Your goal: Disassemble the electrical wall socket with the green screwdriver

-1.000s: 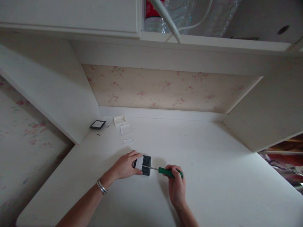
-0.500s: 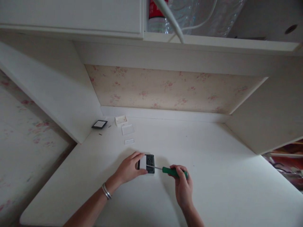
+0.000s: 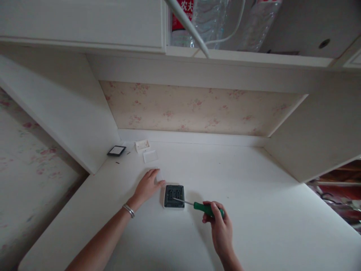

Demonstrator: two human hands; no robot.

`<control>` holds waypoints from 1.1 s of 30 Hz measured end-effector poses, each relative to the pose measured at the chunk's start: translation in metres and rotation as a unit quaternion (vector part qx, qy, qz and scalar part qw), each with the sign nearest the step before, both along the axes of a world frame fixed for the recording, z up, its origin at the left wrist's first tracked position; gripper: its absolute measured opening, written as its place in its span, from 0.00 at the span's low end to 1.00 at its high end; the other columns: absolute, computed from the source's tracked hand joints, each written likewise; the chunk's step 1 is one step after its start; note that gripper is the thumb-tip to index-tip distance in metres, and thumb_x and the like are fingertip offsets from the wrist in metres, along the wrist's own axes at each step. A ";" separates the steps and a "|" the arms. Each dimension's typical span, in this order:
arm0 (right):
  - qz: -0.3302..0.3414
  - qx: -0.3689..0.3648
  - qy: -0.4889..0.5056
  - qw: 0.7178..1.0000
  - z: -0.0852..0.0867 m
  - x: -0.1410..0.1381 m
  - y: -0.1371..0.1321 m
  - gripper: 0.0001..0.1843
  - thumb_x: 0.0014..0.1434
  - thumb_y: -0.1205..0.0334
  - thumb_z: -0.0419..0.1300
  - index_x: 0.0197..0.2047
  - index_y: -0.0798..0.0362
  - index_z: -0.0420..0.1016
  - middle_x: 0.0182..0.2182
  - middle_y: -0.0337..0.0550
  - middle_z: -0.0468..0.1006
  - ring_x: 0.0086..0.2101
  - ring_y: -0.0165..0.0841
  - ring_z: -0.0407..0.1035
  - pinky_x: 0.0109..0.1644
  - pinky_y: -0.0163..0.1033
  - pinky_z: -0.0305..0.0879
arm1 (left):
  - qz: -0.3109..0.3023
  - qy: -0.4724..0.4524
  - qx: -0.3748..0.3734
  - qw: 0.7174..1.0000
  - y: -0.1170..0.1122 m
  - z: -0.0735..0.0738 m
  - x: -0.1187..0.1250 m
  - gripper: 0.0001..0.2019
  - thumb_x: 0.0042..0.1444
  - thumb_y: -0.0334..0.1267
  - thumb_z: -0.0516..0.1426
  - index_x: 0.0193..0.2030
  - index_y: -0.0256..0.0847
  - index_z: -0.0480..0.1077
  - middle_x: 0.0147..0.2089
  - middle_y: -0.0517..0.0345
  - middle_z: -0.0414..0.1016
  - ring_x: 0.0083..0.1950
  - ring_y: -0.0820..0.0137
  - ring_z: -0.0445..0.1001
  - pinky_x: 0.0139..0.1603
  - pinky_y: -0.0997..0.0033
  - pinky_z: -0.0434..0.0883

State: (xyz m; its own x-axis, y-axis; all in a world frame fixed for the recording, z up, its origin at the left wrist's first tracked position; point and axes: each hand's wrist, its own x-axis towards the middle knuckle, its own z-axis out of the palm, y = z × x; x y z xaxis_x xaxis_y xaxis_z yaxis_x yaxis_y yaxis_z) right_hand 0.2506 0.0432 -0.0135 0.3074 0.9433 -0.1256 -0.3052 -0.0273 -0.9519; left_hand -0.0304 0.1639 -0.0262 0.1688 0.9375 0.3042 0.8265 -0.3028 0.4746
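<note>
A square wall switch or socket unit [image 3: 174, 196] lies on the white desk with its dark inner face bare and a white rim around it. My right hand [image 3: 220, 222] is closed round the green handle of a screwdriver [image 3: 205, 208], whose metal shaft points left so that its tip is over the middle of the dark face. Just left of the unit, my left hand [image 3: 146, 188] grips a thin white cover panel [image 3: 160, 176] between thumb and fingers, low over the desk. Part of the panel is hidden by the fingers.
At the back left lie a black-framed square piece [image 3: 116, 151], a white box-like part [image 3: 142, 145], a clear-looking white frame [image 3: 150, 156] and small dark bits [image 3: 117, 163]. A white cable [image 3: 188, 26] hangs before the shelf of plastic bottles [image 3: 208, 22] above.
My left hand has taken the white panel off the unit and moved it up and left, baring the whole dark face. The screwdriver stays over the unit. The view has shifted slightly.
</note>
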 end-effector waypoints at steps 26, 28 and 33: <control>-0.001 -0.025 0.064 0.998 -0.009 0.001 -0.003 0.15 0.54 0.51 0.60 0.37 0.54 0.74 0.31 0.43 0.78 0.22 0.30 0.66 0.25 0.36 0.64 | 0.034 0.060 0.003 0.998 0.060 0.015 -0.031 0.29 0.50 0.52 0.58 0.55 0.38 0.65 0.54 0.47 0.70 0.56 0.58 0.67 0.58 0.62 0.62; -0.003 -0.028 0.064 0.998 -0.008 0.000 -0.003 0.15 0.54 0.51 0.60 0.37 0.53 0.74 0.31 0.43 0.78 0.22 0.30 0.66 0.25 0.36 0.64 | -0.013 0.078 -0.003 0.997 0.073 0.019 -0.019 0.29 0.50 0.50 0.59 0.56 0.38 0.64 0.55 0.48 0.69 0.57 0.59 0.66 0.59 0.63 0.60; -0.015 -0.021 0.059 0.998 -0.008 -0.005 -0.009 0.14 0.55 0.51 0.59 0.37 0.54 0.74 0.31 0.43 0.77 0.23 0.29 0.66 0.25 0.36 0.63 | -0.039 0.095 -0.031 0.994 0.121 0.019 0.008 0.28 0.51 0.44 0.59 0.57 0.37 0.63 0.58 0.45 0.67 0.59 0.59 0.64 0.60 0.62 0.59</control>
State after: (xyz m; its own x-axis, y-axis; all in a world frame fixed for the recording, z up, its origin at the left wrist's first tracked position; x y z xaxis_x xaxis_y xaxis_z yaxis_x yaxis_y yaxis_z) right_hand 0.2458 0.0345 -0.0211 0.3158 0.9271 -0.2018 -0.4165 -0.0556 -0.9074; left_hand -0.0226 0.2851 -0.0072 0.2916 0.9352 0.2008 0.8780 -0.3450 0.3318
